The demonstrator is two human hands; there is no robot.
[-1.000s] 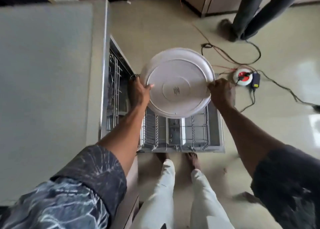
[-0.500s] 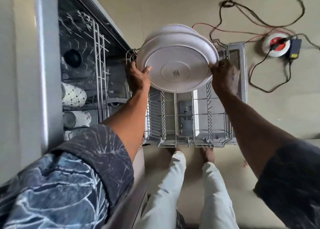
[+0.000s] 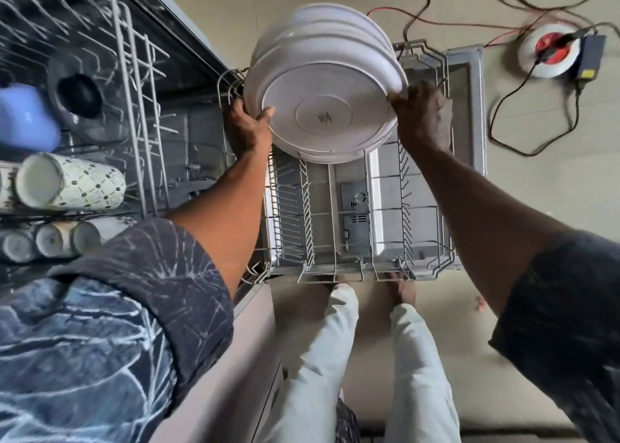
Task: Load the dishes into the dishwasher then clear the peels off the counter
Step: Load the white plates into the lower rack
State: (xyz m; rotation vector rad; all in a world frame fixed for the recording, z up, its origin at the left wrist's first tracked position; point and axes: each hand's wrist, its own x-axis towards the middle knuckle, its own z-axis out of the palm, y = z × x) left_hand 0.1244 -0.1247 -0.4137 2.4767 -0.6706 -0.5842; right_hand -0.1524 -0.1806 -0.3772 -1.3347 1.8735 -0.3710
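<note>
Several white patterned ceramic mugs (image 3: 70, 182) lie sideways in the grey wire upper rack (image 3: 134, 73) on the far left. Next over, the left hand (image 3: 246, 130) curls round the left rim of a stack of round white plates (image 3: 323, 117), undersides facing the camera, held over the pulled-out grey wire lower rack (image 3: 307, 207). Then the right hand (image 3: 424, 117) clamps the opposite rim. Red-and-white cable reel (image 3: 548, 51) sits on the floor, far right.

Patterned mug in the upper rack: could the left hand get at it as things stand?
Probably not yet. The left hand grips the plate stack together with the right hand, so it is occupied; the patterned mug itself lies uncovered.
</note>
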